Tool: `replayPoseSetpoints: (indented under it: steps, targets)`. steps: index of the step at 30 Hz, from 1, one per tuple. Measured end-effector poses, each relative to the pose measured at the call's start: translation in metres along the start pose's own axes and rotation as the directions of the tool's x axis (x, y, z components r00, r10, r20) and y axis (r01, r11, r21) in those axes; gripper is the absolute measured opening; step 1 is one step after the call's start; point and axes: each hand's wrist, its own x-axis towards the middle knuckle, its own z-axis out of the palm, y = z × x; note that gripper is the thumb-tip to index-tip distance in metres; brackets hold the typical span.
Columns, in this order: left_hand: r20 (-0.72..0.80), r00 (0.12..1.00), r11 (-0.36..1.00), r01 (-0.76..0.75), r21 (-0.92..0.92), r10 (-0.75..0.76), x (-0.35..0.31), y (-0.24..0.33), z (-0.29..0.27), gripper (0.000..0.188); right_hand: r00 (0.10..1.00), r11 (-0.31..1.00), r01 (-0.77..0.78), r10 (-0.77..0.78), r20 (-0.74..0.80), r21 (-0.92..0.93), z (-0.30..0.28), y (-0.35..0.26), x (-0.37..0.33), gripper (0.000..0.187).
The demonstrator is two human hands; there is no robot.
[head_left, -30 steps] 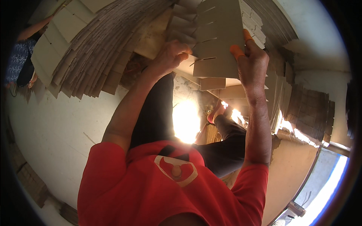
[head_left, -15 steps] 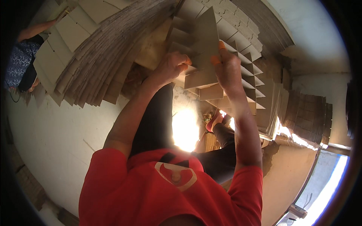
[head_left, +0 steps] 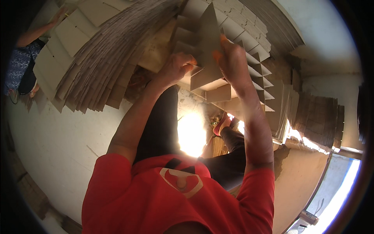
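Observation:
Orange covers sit on the fingertips of both my hands. My right hand (head_left: 235, 64) grips the right edge of an upright cardboard strip (head_left: 208, 43) between thumb and fingers. My left hand (head_left: 176, 69) is closed, pinching a thin cardboard edge at the left side of the same assembly. Both hands are over a cardboard divider grid (head_left: 224, 94), whose crossed strips form open cells. Pointed strip ends stick out along its right side. Some slots are hidden behind my right hand and the upright strip.
A long fanned stack of cardboard strips (head_left: 99, 66) lies to the left. More stacked cardboard (head_left: 315, 121) stands at the right. Beyond the left stack, a co-worker in a patterned top (head_left: 23, 66) reaches a hand over the cardboard. Bright light glares on the floor between my legs.
My right hand has shifted slightly left and up, and the upright strip's top has moved left with it. The left hand has barely moved. The co-worker's arm has risen a little.

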Motion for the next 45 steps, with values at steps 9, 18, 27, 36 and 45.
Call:
replayPoseSetpoints:
  steps: [9,18,27,36,45]
  targets:
    - [-0.022,1.000,1.000,0.022,-0.013,-0.023,0.002,-0.001,0.002,0.018,0.999,0.994,-0.040,0.036,-0.033,-0.106,0.016,0.000,-0.003,0.008]
    - [-0.015,0.999,0.999,0.036,0.025,-0.036,0.002,0.002,0.000,0.019,0.989,0.992,-0.112,0.105,0.102,0.060,0.030,0.014,-0.009,0.006]
    - [-0.021,1.000,0.998,-0.018,0.063,0.020,0.003,0.001,0.002,0.019,0.970,0.954,-0.076,0.138,0.200,-0.289,0.047,0.022,-0.013,0.010]
    - [0.117,0.896,0.739,-0.422,0.525,0.428,0.009,0.029,-0.008,0.057,0.906,0.694,-0.360,0.102,-0.410,-0.624,-0.029,0.141,-0.021,0.058]
    - [0.310,0.799,0.677,-0.602,0.425,0.515,0.101,-0.017,0.005,0.065,0.950,0.961,-0.250,0.267,0.162,-0.119,-0.018,0.121,-0.076,0.056]
